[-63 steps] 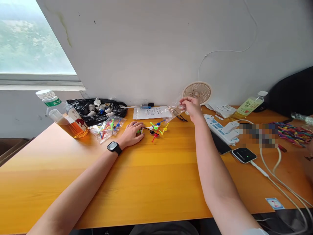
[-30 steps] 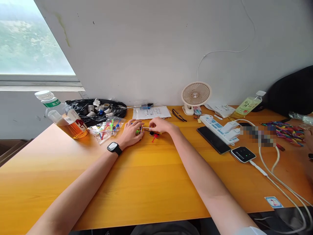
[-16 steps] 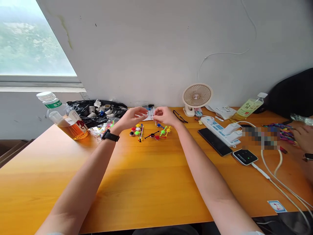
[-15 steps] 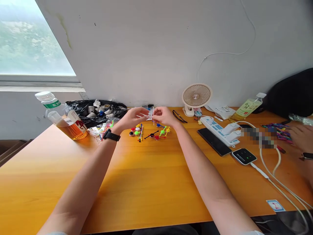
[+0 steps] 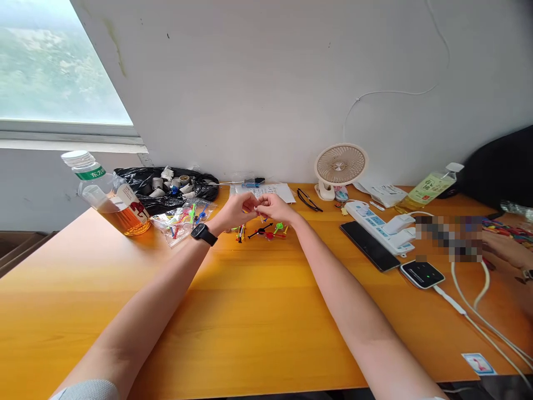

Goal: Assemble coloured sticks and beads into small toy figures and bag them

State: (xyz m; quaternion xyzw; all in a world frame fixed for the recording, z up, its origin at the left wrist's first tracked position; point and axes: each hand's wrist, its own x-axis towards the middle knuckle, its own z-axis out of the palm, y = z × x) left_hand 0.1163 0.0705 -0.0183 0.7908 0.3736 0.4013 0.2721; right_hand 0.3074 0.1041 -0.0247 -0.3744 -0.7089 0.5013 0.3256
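My left hand [image 5: 238, 211], with a black watch on its wrist, meets my right hand [image 5: 272, 209] over the small plastic parts. Fingers of both hands are pinched together around something small that I cannot make out. Below them on the table lie a black spinner-like piece [image 5: 261, 231], a green piece [image 5: 278, 227] and a few thin coloured sticks [image 5: 240, 233]. A clear bag of coloured parts [image 5: 177, 222] lies beside my left wrist. Behind the hands is a white paper sheet [image 5: 283, 192].
A tilted bottle of amber drink [image 5: 120, 208] and a black plastic bag [image 5: 141, 180] stand left. Rightward are glasses [image 5: 309, 200], a fan [image 5: 341, 165], a phone [image 5: 370, 246], a power strip [image 5: 375, 225], cables and another person's hand [image 5: 506, 247].
My hands have come closer together and lower, and the clear piece seen between them is now mostly hidden. The view has shifted slightly. The other person's hand has moved.
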